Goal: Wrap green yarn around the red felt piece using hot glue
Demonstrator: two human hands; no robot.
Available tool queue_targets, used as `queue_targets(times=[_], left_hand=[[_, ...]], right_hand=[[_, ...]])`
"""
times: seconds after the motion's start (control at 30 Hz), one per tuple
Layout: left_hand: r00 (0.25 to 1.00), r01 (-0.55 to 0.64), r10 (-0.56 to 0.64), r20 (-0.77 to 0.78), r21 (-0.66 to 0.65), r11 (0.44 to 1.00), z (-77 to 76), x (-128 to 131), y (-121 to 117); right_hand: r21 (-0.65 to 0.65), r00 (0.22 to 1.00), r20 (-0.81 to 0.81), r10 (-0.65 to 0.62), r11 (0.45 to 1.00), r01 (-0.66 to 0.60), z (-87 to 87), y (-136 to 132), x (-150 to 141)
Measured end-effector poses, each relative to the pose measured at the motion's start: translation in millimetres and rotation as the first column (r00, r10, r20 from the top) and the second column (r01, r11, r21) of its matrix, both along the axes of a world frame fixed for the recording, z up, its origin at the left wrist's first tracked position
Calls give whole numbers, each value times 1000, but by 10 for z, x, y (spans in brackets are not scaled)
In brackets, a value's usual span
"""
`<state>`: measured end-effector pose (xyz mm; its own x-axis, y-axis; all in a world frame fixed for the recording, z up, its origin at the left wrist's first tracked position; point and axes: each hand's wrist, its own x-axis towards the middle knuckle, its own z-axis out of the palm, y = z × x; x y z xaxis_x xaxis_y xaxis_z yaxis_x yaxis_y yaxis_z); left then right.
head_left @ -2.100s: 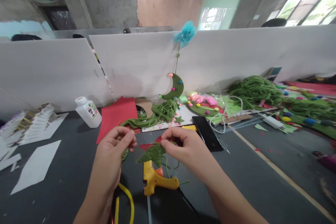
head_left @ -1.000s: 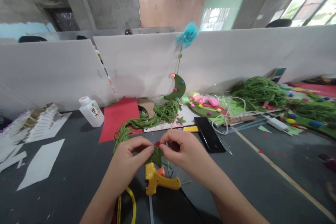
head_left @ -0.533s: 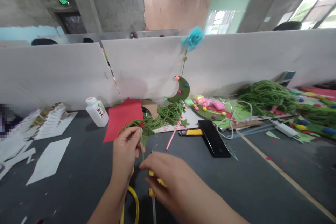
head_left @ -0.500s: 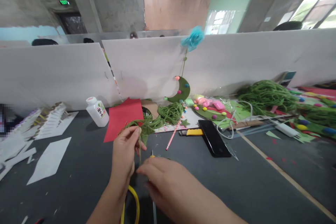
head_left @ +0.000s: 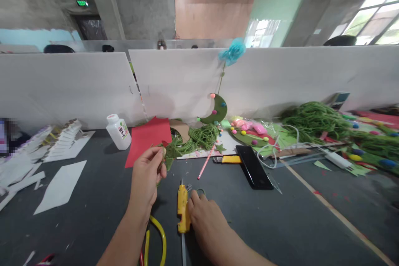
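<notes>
My left hand is closed in a pinch on a green felt piece, whose far side overlaps the green cord behind it in this view. Low over the dark table, my right hand has its fingers curled down beside a yellow glue gun. Whatever its fingertips hold is hidden. Just beyond them, part of a thin green ring shows. Yellow-handled pliers lie below my left wrist, only their curved handles in view.
Red sheet, white bottle and coiled green cord stand along the back. A pink pencil, yellow cutter and black phone lie ahead. A green crescent with pompoms leans against the white partition.
My right hand has left the cord near my left hand and dropped right and down to the table, uncovering the glue gun. My left hand still pinches the green felt piece.
</notes>
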<state>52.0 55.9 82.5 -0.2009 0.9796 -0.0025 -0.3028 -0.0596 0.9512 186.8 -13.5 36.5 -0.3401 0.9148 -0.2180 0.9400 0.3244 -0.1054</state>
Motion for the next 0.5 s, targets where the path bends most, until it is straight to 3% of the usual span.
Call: queue_targets(times=[0.1, 0.17, 0.37, 0.43, 0.5], left_hand=[[999, 7, -6, -54, 14, 1000, 12, 8, -7], [995, 11, -9, -100, 24, 1000, 10, -9, -4], [963, 11, 3, -270, 53, 999, 10, -104, -4], [944, 17, 6, -331, 64, 998, 36, -122, -37], [926, 28, 3, -378, 77, 997, 77, -125, -92]], right_hand=[[-7, 994, -79, -69, 998, 69, -106, -5, -3], [-6, 981, -172, -88, 996, 88, -59, 14, 102], [31, 903, -415, -111, 990, 136, 463, -23, 518], [44, 734, -677, -49, 993, 106, 666, -98, 578], [65, 580, -815, -14, 991, 115, 835, -170, 580]])
